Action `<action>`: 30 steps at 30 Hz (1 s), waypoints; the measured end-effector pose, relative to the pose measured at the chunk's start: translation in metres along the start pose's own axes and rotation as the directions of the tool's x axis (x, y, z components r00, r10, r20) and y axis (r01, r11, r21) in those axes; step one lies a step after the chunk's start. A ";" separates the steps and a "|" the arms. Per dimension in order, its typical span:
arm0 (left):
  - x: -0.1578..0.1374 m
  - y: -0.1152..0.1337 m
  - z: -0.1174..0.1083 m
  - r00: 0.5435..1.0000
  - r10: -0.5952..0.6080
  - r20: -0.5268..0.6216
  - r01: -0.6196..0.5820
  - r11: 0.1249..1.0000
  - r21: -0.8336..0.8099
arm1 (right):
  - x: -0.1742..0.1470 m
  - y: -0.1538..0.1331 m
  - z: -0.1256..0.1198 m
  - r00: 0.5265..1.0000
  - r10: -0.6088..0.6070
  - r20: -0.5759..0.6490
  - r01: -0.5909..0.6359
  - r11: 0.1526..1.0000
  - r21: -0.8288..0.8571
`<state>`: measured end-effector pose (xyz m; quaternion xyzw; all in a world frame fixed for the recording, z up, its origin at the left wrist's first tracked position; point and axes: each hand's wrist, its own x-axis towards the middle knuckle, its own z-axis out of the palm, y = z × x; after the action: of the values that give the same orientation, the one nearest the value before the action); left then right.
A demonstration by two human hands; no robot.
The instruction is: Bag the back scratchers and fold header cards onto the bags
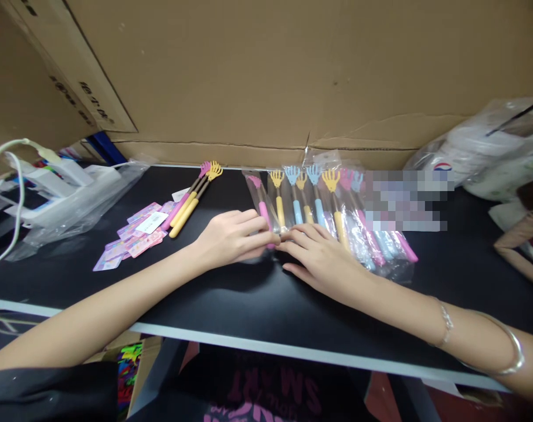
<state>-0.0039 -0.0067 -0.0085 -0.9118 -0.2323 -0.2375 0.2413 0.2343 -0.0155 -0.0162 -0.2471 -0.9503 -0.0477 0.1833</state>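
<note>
A pink back scratcher (pixel 262 206) in a clear plastic sleeve lies at the left end of a row of bagged ones. My left hand (pixel 237 237) is closed over its handle end. The fingertips of my right hand (pixel 321 255) meet those of the left at the sleeve's lower end, bent and pressed together; what they pinch is mostly hidden. Beside the right hand lie several bagged scratchers, among them a yellow back scratcher (pixel 337 205) and a blue back scratcher (pixel 315 193). Left of my hands are unbagged scratchers, one a yellow back scratcher (pixel 187 214).
Printed cards (pixel 138 231) are spread on the black table (pixel 231 310) at left. A white power strip (pixel 73 190) with cables stands farther left. Cardboard (pixel 266 76) walls the back. Plastic-wrapped white containers (pixel 468 152) stand at right. Part of the row's right side is pixelated.
</note>
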 end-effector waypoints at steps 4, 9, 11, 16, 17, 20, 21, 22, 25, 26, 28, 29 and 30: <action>0.003 0.007 0.000 0.998 -0.033 -0.045 0.031 0.999 -0.044 | 0.001 0.001 -0.001 0.996 0.090 0.012 -0.090 0.964 0.250; 0.005 0.015 0.000 0.979 -0.202 -0.044 0.188 0.960 -0.209 | 0.002 0.001 -0.003 0.978 0.200 0.049 -0.198 0.849 0.491; 0.006 0.016 0.001 0.973 -0.232 -0.005 0.221 0.932 -0.289 | 0.003 0.001 -0.002 0.975 0.217 0.055 -0.213 0.828 0.518; 0.005 0.014 0.004 0.975 -0.190 0.118 0.222 0.886 -0.408 | 0.002 0.002 -0.003 0.990 0.135 0.051 -0.144 0.899 0.413; 0.005 0.012 0.005 0.972 -0.181 0.148 0.227 0.877 -0.423 | 0.001 0.002 -0.005 0.994 0.097 0.053 -0.110 0.922 0.370; 0.003 0.009 0.006 0.959 -0.158 0.235 0.253 0.852 -0.458 | 0.001 0.001 -0.017 0.997 0.009 0.079 -0.028 0.968 0.250; 0.003 0.008 0.006 0.956 -0.148 0.254 0.256 0.846 -0.468 | 0.001 0.001 -0.022 0.996 -0.002 0.093 -0.018 0.976 0.218; 0.003 0.007 0.006 0.954 -0.138 0.267 0.254 0.842 -0.475 | 0.002 0.001 -0.027 0.993 0.000 0.117 -0.023 0.980 0.196; 0.003 0.005 0.006 0.952 -0.106 0.286 0.237 0.845 -0.479 | 0.005 0.009 -0.045 0.985 0.053 0.162 -0.073 0.990 0.120; 0.004 0.004 0.005 0.952 -0.095 0.290 0.229 0.850 -0.474 | 0.007 0.015 -0.051 0.981 0.090 0.172 -0.102 0.993 0.065; 0.004 0.004 0.005 0.951 -0.080 0.298 0.216 0.862 -0.459 | 0.009 0.033 -0.062 0.960 0.205 0.193 -0.200 0.979 -0.044; 0.004 0.004 0.006 0.951 -0.075 0.300 0.211 0.867 -0.451 | 0.008 0.045 -0.066 0.943 0.267 0.196 -0.253 0.963 -0.094; 0.003 0.003 0.006 0.952 -0.070 0.299 0.203 0.875 -0.439 | 0.007 0.058 -0.070 0.923 0.326 0.203 -0.302 0.943 -0.139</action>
<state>0.0026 -0.0050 -0.0126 -0.9480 -0.2641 -0.1741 -0.0361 0.2796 0.0260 0.0512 -0.4094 -0.9090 -0.0397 0.0676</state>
